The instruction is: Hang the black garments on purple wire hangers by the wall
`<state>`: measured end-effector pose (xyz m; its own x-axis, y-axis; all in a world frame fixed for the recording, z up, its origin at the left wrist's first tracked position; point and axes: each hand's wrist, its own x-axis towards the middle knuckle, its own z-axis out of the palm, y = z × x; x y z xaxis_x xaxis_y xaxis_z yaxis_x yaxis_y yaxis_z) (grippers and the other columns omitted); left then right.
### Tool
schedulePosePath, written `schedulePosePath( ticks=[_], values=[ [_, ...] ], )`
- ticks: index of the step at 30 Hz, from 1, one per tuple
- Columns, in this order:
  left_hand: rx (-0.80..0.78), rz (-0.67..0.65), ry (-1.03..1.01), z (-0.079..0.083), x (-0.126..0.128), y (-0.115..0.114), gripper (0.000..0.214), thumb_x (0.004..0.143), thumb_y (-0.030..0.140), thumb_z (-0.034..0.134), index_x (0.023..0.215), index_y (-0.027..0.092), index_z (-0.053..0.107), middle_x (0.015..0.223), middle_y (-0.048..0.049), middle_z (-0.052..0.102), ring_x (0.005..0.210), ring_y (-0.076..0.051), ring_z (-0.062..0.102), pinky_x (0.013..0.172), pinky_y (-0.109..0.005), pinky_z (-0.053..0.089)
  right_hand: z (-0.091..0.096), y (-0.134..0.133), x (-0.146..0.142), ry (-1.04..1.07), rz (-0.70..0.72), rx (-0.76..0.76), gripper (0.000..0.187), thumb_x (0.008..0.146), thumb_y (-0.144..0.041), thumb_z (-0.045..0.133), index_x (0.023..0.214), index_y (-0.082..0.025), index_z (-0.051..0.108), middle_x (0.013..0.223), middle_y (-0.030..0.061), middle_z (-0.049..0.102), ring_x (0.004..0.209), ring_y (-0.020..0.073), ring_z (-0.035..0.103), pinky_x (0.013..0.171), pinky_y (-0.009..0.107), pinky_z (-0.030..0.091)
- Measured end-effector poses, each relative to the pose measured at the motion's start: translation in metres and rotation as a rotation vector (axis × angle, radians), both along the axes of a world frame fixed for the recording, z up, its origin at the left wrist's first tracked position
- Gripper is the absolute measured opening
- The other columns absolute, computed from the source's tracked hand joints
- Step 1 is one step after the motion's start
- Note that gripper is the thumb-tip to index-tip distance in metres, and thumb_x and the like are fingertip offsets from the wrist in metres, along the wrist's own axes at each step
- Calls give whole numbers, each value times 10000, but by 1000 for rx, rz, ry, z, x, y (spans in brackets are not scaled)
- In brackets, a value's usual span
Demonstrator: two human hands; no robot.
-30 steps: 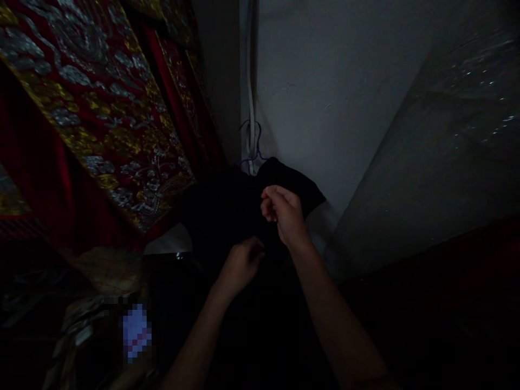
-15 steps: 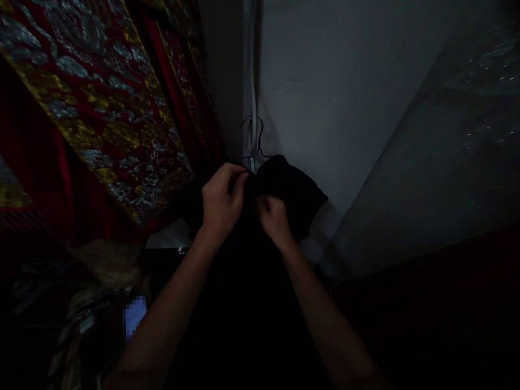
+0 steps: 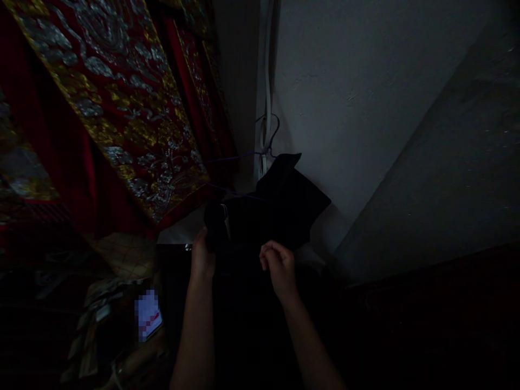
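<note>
A black garment with a collar, apparently a shirt (image 3: 298, 197), hangs half off a thin purple wire hanger (image 3: 278, 125). The hanger's left arm sticks out bare, while its right side runs under the collar. My left hand (image 3: 202, 257) is closed on the left part of the shirt, beside a small pale tag or loop; most of its fingers are behind the cloth. My right hand (image 3: 280, 265), fingers curled in a pinch, is at the front of the shirt lower down. The cloth in that pinch is almost lost in the dark.
Red cloth with gold and silver embroidery (image 3: 138, 130) hangs at left. A pale cable (image 3: 267, 59) runs down the grey wall (image 3: 345, 81) behind the hanger. A lit phone-like screen (image 3: 148, 314) lies low at left among dim clutter. The room is very dark.
Both hands have moved down from the collar, and the left one outward. The shirt's left side has come off the hanger, baring its left arm. The view has shifted slightly.
</note>
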<state>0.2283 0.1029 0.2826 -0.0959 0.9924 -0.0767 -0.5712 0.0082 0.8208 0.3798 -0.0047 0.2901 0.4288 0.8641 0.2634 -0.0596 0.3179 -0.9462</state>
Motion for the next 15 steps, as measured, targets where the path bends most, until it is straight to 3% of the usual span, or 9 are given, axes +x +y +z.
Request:
schedulePosePath(
  ticks=[5, 9, 13, 15],
  values=[
    [190, 13, 214, 2, 17, -10, 248, 743, 375, 773, 908, 205, 701, 959, 10, 701, 930, -138, 640, 828, -215, 458, -9, 1, 15, 66, -133, -29, 268, 795, -374, 581, 589, -208, 536, 492, -43, 441, 442, 101, 385, 463, 252, 309],
    [195, -64, 128, 12, 21, -22, 258, 772, 396, 775, 914, 208, 669, 952, 3, 722, 879, -134, 652, 806, -219, 470, -18, 5, 28, -18, -114, -103, 319, 826, -439, 591, 613, -206, 547, 490, -39, 455, 460, 113, 416, 479, 257, 318],
    [291, -147, 137, 23, 34, -41, 251, 779, 383, 791, 901, 188, 690, 939, -23, 731, 912, -157, 663, 858, -248, 483, -16, 6, 51, -227, -105, -92, 428, 869, -574, 590, 682, -190, 609, 626, 10, 582, 638, 156, 559, 622, 271, 430],
    [351, -207, 166, 29, 44, -55, 255, 825, 418, 753, 827, 171, 691, 966, -53, 731, 950, -184, 669, 896, -288, 493, -13, 3, 54, -231, -5, -95, 504, 899, -653, 525, 781, -183, 661, 763, 46, 662, 780, 190, 620, 745, 302, 480]
  ],
)
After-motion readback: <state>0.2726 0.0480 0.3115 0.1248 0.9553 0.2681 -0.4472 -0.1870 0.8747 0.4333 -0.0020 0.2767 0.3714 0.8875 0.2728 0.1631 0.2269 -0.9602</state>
